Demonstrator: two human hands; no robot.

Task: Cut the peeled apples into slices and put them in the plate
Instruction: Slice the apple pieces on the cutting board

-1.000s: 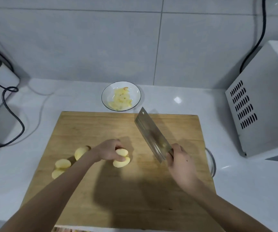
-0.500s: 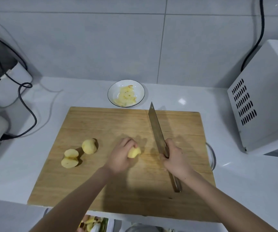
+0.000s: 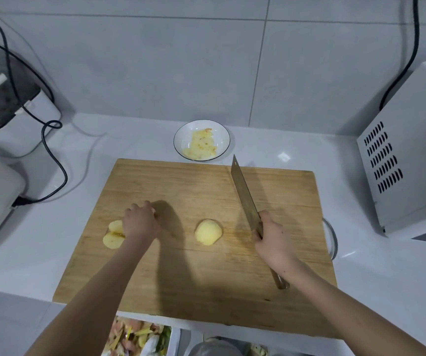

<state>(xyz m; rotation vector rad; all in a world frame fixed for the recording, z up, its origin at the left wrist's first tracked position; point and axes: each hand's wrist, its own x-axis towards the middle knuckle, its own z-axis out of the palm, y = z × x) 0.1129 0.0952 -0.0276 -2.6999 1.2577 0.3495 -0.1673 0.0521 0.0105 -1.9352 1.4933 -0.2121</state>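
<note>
The board [image 3: 181,191] lay on the white counter [image 3: 376,273], and all the apple to be cut was on it. The right hand [image 3: 273,240] gripped the knife [image 3: 244,191] where handle meets blade, with the tip pointing far, toward the plate [image 3: 222,133]. The left hand [image 3: 140,223] lay knuckles up at the left of the board, just beside two apple pieces [image 3: 113,236]. Its fingers were bent, but I cannot tell whether they held anything. One apple half [image 3: 208,232] rested dome up in the middle, between the hands and touched by neither. The plate stood just beyond the far edge with only some thin pale bits in it. I judged the task early: the halving was done, and the slicing and plating remained.
</note>
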